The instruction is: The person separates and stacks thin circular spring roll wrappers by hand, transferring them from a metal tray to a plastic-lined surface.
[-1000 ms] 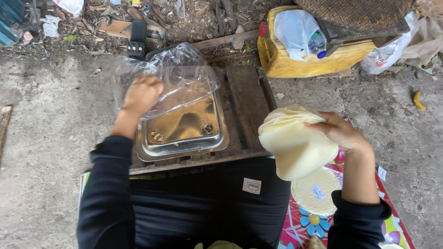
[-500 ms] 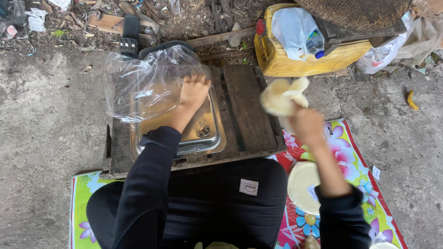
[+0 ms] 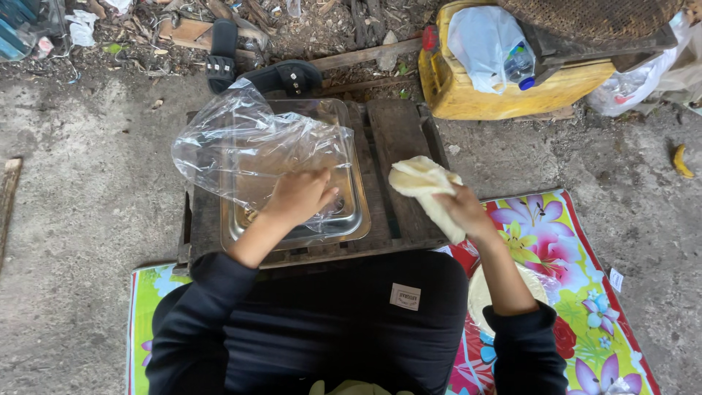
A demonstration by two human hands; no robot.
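My left hand (image 3: pixel 301 196) rests on a crumpled clear plastic sheet (image 3: pixel 248 150) that lies over a shiny metal tray (image 3: pixel 349 219). The tray sits on a low dark wooden pallet (image 3: pixel 398 139). My right hand (image 3: pixel 462 211) grips a pale, floppy round sheet of dough (image 3: pixel 423 183), folded and hanging over the pallet's right edge. A stack of similar pale rounds (image 3: pixel 479 292) lies on the flowered mat by my right forearm. Dark sleeves cover both arms.
A colourful flowered mat (image 3: pixel 578 271) lies under me on the concrete floor. Behind the pallet stand a yellow jerrycan (image 3: pixel 475 95) with a white bag and bottle, black sandals (image 3: pixel 219 62), and debris. A banana (image 3: pixel 680 161) lies at far right.
My left hand slid back toward me over the plastic sheet. My right hand carried the dough sheet from in front of me to the pallet's right edge, where it hangs folded.
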